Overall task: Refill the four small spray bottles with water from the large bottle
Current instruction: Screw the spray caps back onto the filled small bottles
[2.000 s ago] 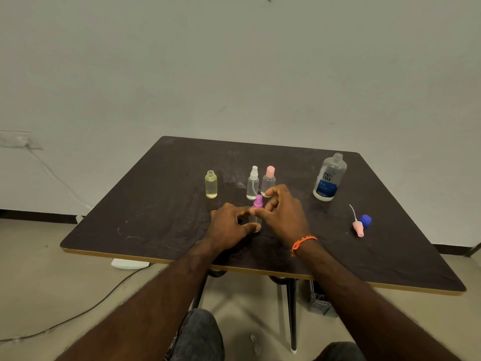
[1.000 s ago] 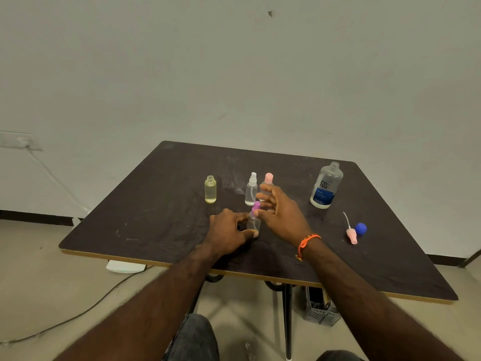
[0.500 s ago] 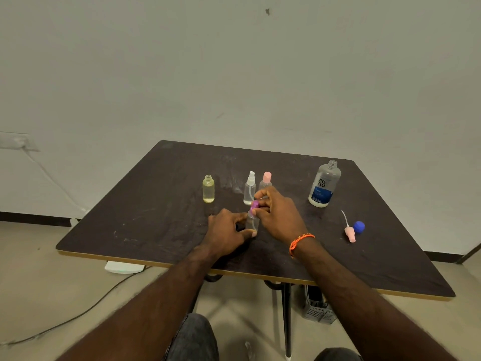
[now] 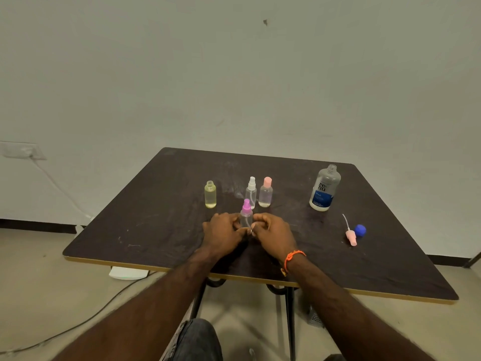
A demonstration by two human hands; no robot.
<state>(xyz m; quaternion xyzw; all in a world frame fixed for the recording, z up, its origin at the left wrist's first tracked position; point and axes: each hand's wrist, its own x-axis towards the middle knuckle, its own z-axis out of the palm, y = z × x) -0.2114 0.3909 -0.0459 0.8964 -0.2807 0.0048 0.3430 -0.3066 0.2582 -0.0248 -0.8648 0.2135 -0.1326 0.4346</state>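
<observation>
A small clear spray bottle with a purple top (image 4: 246,214) stands upright near the table's middle. My left hand (image 4: 223,232) and my right hand (image 4: 272,233) both hold its lower body, hiding its base. Behind it stand a clear bottle with a white sprayer (image 4: 251,189) and a pink-capped bottle (image 4: 265,193). Farther left is a yellowish bottle (image 4: 210,194) with no cap. The large bottle with a blue label (image 4: 324,188) stands uncapped at the right.
A loose pink sprayer head with its tube (image 4: 349,233) and a blue cap (image 4: 360,230) lie at the right of the dark table (image 4: 161,225). A cable (image 4: 78,324) runs over the floor at the left, below a wall socket (image 4: 20,150).
My right hand has come down from the purple top to the bottle's body, beside my left hand. The bottle stays upright in the same spot.
</observation>
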